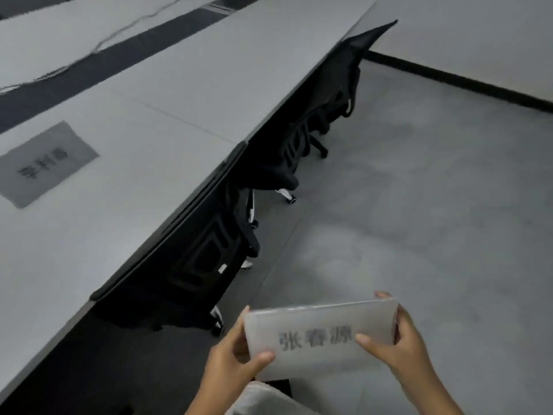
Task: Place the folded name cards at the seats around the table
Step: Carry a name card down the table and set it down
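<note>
Open floor beside the table edge; both hands grip a name card.

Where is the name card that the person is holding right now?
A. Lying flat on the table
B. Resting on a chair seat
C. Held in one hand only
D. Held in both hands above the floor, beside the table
D: the left hand and the right hand each grip an end of the name card, which hangs over the floor, off the edge of the table.
</note>
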A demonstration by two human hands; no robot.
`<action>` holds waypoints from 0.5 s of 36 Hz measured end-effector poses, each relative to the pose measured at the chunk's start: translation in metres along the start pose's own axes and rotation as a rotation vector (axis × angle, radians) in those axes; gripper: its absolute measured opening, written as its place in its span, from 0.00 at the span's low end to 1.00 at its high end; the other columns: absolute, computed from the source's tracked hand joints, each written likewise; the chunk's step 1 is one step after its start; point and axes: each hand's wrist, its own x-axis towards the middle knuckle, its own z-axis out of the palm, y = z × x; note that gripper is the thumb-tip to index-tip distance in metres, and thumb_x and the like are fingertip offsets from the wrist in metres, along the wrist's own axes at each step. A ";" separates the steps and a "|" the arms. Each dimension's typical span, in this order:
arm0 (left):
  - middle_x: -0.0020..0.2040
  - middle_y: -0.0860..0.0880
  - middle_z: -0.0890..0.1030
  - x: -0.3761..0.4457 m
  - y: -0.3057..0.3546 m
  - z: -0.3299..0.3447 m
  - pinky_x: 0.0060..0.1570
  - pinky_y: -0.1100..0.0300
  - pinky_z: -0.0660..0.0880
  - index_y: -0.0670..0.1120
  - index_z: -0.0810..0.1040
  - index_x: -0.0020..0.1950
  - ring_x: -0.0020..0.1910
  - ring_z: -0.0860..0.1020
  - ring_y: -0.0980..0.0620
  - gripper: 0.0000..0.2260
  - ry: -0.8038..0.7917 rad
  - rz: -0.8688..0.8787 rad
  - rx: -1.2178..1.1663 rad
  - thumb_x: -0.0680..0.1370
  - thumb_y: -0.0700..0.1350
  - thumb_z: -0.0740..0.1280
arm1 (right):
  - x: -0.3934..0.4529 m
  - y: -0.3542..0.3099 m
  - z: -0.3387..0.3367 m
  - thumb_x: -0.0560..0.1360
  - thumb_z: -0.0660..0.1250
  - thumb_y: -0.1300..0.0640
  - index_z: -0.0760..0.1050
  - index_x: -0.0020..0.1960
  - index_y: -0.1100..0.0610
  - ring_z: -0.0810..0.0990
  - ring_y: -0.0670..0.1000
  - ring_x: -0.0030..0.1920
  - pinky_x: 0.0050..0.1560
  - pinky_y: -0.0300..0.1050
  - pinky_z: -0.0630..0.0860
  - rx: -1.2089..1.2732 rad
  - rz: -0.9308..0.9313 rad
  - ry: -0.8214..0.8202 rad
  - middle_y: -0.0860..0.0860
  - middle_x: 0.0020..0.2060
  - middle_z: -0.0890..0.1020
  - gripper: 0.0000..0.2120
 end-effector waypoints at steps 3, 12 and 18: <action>0.41 0.78 0.77 0.038 0.023 0.024 0.42 0.70 0.77 0.48 0.67 0.65 0.47 0.79 0.67 0.35 -0.047 0.033 -0.006 0.61 0.38 0.76 | 0.033 -0.005 -0.022 0.53 0.73 0.56 0.69 0.50 0.37 0.75 0.54 0.56 0.47 0.39 0.73 0.011 0.023 0.037 0.56 0.59 0.74 0.30; 0.44 0.62 0.84 0.216 0.113 0.056 0.45 0.66 0.78 0.49 0.69 0.66 0.48 0.81 0.61 0.36 -0.114 0.102 0.058 0.59 0.43 0.77 | 0.197 -0.030 -0.058 0.59 0.77 0.65 0.70 0.48 0.39 0.78 0.49 0.46 0.36 0.27 0.75 0.003 -0.007 0.144 0.57 0.56 0.76 0.29; 0.43 0.76 0.78 0.324 0.204 0.081 0.47 0.70 0.76 0.66 0.63 0.59 0.48 0.79 0.68 0.35 -0.177 0.182 0.134 0.58 0.48 0.75 | 0.308 -0.068 -0.091 0.60 0.75 0.70 0.70 0.52 0.43 0.78 0.53 0.47 0.36 0.25 0.74 0.048 -0.001 0.247 0.59 0.55 0.77 0.30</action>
